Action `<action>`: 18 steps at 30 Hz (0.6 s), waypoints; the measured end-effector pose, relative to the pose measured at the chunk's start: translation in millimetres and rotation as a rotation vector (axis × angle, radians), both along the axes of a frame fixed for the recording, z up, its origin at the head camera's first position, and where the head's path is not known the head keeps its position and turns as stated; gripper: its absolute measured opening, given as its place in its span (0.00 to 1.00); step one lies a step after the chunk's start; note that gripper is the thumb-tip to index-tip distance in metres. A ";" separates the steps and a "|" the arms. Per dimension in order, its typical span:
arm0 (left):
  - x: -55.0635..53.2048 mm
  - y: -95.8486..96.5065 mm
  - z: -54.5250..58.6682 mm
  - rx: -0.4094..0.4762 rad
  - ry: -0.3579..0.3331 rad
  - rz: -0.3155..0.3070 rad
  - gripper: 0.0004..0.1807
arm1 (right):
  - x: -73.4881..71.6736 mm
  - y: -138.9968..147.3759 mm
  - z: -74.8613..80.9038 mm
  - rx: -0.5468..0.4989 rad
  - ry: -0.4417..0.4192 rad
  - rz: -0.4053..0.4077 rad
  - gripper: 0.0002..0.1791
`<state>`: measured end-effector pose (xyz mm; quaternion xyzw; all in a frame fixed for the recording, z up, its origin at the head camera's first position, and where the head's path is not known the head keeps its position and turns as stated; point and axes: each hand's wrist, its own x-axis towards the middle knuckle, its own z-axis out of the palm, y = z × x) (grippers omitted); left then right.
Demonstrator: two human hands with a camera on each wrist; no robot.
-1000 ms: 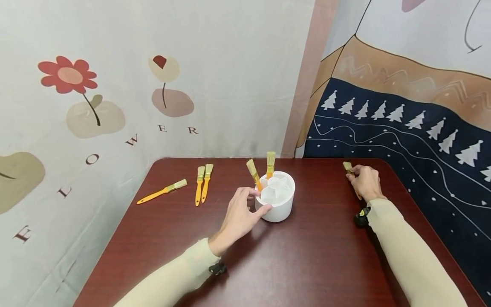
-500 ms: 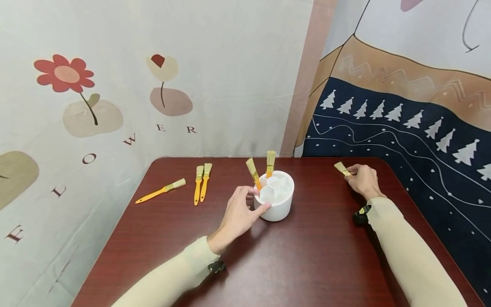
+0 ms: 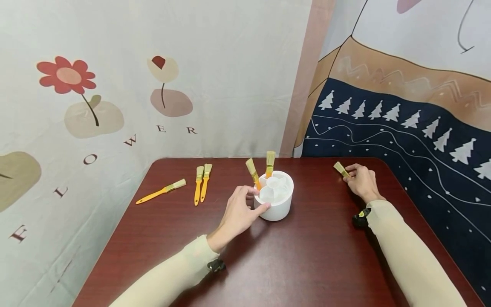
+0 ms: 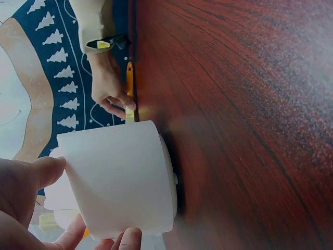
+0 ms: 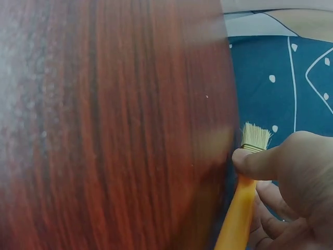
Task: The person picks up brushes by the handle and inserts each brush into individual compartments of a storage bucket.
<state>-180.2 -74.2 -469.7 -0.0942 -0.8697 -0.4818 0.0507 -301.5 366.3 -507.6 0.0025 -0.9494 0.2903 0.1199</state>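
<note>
My left hand grips the left side of a white round pot with inner compartments, thumb at the near rim. Two paintbrushes stand bristles up in it: one leans left beside my fingers, the other is nearly upright at the back. In the left wrist view the pot's smooth wall fills much of the frame. At the table's far right, my right hand pinches a paintbrush near its metal band. Its orange-yellow handle runs down past the fingers in the right wrist view.
On the left of the dark red wooden table lie a slanted paintbrush and two more side by side, a left one and a right one. Printed cloth hangs behind the table and along its right side.
My right hand has shifted slightly left, and the bristles of its paintbrush have swung further left. The left hand stays on the pot.
</note>
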 end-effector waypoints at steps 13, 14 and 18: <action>0.6 -0.2 -0.1 -0.009 -0.002 0.008 0.26 | 10.7 -5.2 13.7 0.025 0.049 0.038 0.16; 0.6 -0.2 -0.1 -0.010 -0.002 0.009 0.26 | 11.6 -6.7 15.0 0.023 0.056 0.042 0.15; 0.5 -0.2 -0.2 -0.008 -0.008 0.014 0.26 | 13.2 -13.0 19.5 0.021 0.084 0.057 0.13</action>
